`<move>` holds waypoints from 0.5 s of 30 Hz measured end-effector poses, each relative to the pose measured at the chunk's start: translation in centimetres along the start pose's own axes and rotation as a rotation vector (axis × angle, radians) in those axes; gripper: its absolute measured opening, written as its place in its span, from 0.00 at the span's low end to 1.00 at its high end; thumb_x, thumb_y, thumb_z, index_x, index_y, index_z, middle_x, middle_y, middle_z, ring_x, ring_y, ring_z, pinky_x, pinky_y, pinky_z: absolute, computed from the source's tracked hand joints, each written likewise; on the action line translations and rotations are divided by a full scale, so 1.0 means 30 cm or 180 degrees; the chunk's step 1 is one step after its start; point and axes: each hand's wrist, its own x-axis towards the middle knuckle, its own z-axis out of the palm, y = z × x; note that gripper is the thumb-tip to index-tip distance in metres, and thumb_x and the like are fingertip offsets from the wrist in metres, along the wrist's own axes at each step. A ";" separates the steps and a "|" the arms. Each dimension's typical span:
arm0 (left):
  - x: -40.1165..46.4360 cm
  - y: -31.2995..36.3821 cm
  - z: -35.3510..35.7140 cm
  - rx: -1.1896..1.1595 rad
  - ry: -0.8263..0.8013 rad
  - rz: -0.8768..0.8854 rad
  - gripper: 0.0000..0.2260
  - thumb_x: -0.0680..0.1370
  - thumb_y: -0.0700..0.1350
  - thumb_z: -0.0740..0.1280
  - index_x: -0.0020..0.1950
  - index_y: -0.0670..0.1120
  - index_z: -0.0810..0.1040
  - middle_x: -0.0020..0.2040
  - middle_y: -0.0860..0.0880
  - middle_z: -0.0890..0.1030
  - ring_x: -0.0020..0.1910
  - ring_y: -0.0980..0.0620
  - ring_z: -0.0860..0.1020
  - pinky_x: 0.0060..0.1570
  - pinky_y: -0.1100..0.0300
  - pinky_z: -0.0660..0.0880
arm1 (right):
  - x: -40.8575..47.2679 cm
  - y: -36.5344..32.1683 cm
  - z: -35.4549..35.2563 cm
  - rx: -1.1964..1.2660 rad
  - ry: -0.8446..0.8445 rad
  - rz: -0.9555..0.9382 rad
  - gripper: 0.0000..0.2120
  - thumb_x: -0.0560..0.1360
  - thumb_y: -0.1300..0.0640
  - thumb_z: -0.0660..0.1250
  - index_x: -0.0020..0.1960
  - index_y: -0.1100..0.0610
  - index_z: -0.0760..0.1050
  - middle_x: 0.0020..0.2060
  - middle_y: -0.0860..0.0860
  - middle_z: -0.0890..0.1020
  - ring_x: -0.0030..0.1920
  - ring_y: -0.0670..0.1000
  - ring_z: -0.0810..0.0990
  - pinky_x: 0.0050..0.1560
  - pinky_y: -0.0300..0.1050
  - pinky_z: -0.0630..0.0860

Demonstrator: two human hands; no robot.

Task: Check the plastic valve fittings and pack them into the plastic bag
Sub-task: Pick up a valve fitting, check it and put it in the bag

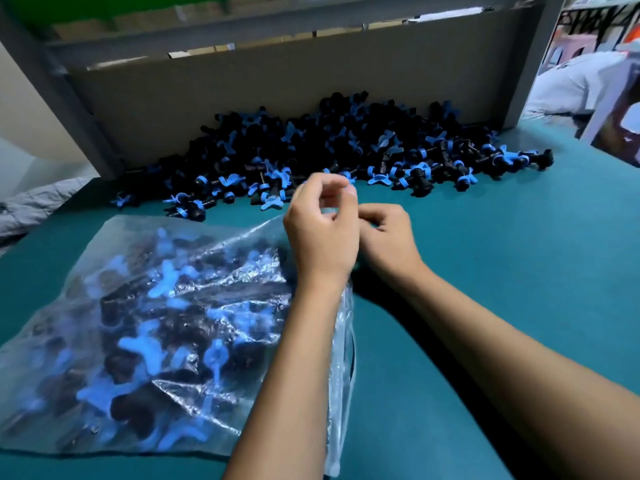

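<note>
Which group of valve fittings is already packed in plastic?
The group at lower left inside the clear plastic bag; the loose pile of fittings against the cardboard wall lies uncovered on the green table.

Colours on the bench: teal, black, bright blue.

Table (485,254) cover is flat teal, unpatterned. Fittings (346,147) in the loose heap are black-bodied with bright blue winged handles and blue rings. Bag (114,244) is clear, glossy, with white glare streaks on its creases; the fittings inside show through as paler, hazier blue and dull black. Board (277,84) behind the heap is drab grey-brown, plain, framed in grey. Green strip (104,5) runs along the top left. Wall (20,109) at far left is off-white. White cloth (571,81) shows at far right, with orange and pink patches above it.
</note>
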 end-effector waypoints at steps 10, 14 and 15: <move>-0.052 -0.072 0.041 0.0274 -0.0662 -0.0318 0.03 0.77 0.39 0.71 0.44 0.44 0.82 0.41 0.53 0.84 0.42 0.54 0.81 0.47 0.62 0.78 | 0.239 0.252 -0.248 -0.3239 -0.0589 0.0486 0.27 0.82 0.45 0.61 0.78 0.45 0.60 0.80 0.56 0.53 0.77 0.64 0.54 0.72 0.61 0.63; -0.050 -0.082 0.032 0.0262 -0.0642 -0.0380 0.04 0.77 0.39 0.70 0.43 0.45 0.83 0.39 0.55 0.83 0.39 0.58 0.80 0.44 0.68 0.75 | 0.237 0.230 -0.254 -0.3055 -0.0461 0.0437 0.22 0.80 0.47 0.67 0.69 0.57 0.74 0.71 0.59 0.65 0.67 0.65 0.67 0.70 0.56 0.67; -0.048 -0.082 0.029 0.0264 -0.0631 -0.0414 0.05 0.77 0.39 0.70 0.43 0.45 0.83 0.38 0.55 0.83 0.39 0.59 0.80 0.43 0.69 0.75 | 0.222 0.218 -0.256 -0.2948 -0.0341 0.0411 0.20 0.78 0.48 0.70 0.64 0.59 0.77 0.66 0.60 0.68 0.63 0.64 0.71 0.68 0.54 0.69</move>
